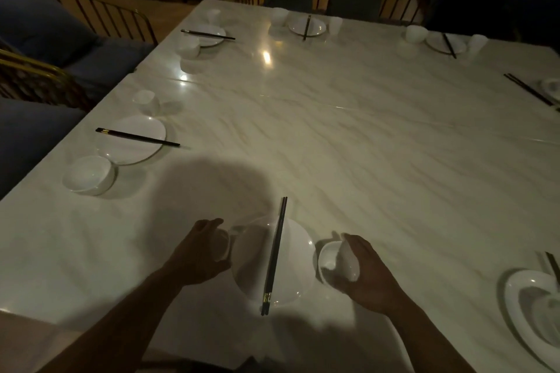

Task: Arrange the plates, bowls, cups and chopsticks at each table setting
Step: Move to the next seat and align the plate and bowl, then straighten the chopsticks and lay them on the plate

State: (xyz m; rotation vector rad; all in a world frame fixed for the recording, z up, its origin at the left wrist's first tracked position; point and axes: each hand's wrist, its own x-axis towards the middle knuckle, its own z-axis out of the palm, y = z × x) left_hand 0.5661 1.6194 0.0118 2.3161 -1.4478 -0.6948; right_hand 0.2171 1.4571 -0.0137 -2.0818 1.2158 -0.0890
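Marble counter [363, 145], dim room: left hand [206, 254] curls round a cup [222, 247] at the plate's [298, 254] left edge. Chopsticks [275, 254] lie lengthwise across it, tips pointing away. Right hand [368, 277] grips a tilted bowl [345, 260].

Plates [131, 142]: 7, two cut by frame edge.
Chopstick pairs [138, 138]: 7.
Bowls [88, 174]: 5, one beside right hand [366, 278].
Cups [145, 97]: 4 standing on tabletop [363, 145].
Held pieces: 2. White vessel [222, 247] in left hand [198, 254], white cup [348, 263] in right; kind of both uncertain.
Hands: 2.
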